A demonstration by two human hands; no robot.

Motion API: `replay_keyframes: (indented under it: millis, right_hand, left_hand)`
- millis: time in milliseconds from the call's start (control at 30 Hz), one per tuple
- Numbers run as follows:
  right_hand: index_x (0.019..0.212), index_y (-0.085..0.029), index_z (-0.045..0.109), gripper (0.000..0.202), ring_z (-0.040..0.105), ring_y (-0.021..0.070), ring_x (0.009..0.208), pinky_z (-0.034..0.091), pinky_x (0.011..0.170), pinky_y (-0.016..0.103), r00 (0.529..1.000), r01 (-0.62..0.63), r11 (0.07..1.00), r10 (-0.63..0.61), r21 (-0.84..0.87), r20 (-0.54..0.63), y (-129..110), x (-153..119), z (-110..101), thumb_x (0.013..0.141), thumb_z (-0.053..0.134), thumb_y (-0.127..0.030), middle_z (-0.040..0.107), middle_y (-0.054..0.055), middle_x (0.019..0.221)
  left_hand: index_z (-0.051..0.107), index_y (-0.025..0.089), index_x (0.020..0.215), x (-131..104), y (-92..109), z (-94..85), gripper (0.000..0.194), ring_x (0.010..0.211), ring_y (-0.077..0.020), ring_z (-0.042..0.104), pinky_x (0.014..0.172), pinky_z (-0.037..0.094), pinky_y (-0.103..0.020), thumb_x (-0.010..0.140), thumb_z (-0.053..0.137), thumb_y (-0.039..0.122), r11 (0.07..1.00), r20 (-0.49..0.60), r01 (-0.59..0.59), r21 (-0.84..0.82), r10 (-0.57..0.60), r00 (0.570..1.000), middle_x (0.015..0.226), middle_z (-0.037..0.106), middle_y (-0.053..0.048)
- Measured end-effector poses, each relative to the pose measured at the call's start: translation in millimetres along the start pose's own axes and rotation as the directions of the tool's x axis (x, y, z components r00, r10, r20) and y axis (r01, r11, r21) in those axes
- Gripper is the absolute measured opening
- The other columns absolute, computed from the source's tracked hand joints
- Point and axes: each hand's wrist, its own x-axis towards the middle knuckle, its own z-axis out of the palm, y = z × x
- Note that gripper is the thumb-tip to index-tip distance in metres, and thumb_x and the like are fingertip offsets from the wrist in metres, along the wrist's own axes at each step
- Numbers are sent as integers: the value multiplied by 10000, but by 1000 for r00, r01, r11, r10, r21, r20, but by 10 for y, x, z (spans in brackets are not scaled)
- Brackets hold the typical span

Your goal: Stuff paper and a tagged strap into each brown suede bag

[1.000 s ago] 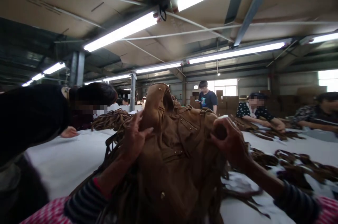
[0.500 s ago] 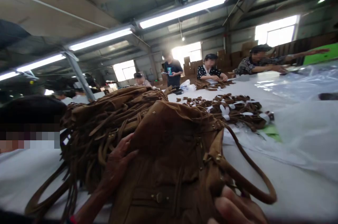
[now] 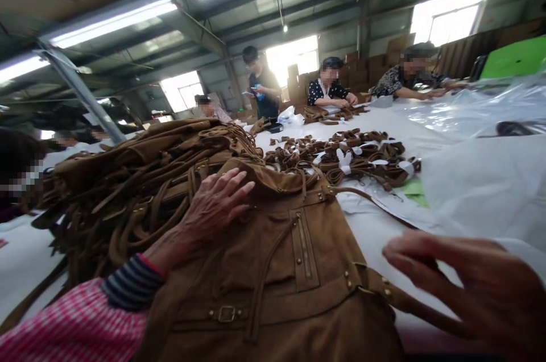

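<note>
A brown bag (image 3: 281, 254) lies in front of me, with a zipped slit, a small brass buckle and a drawstring on its face. My left hand (image 3: 222, 200) rests on its upper left part, fingers stretched out and flat against the material. To the right of the bag, my right hand (image 3: 473, 288) is in the air, slightly blurred, fingers loosely bent with a gap between them and nothing visible inside. Beneath that hand runs a brown strap (image 3: 418, 308), joined to the bag's side by a metal ring.
A high pile of similar brown bags (image 3: 145, 174) stands at the left. Bundled brown straps with white wraps (image 3: 341, 154) lie beyond the bag. Clear plastic sheeting (image 3: 482, 180) covers the right of the white table. Several people sit or stand across it; another person's head is at far left.
The bag has gone from raised and bunched to lying flatter, its front spread out. My left hand has moved onto its upper face. My right hand has let go of its side and moved right.
</note>
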Motion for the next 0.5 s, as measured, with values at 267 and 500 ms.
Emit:
replay_keyframes:
  millis: [267, 500]
  right_hand:
    - [1104, -198, 680, 244, 621, 304, 1091, 505, 866, 391, 972, -26, 831, 151, -555, 180, 1355, 848, 80, 900, 581, -287, 673, 128, 1124]
    - [1007, -226, 692, 222, 686, 352, 841, 455, 661, 397, 905, -127, 700, 372, -703, 207, 1579, 943, 146, 840, 552, -182, 720, 147, 903]
  left_hand:
    - [576, 226, 1401, 6, -53, 581, 395, 1547, -306, 225, 1209, -16, -704, 1030, 489, 330, 999, 95, 5, 34, -9, 995, 1640, 325, -156]
    - [645, 249, 1308, 77, 50, 230, 345, 1513, -320, 297, 1205, 121, -690, 986, 587, 359, 996, 143, 52, -74, -41, 989, 1590, 429, -128]
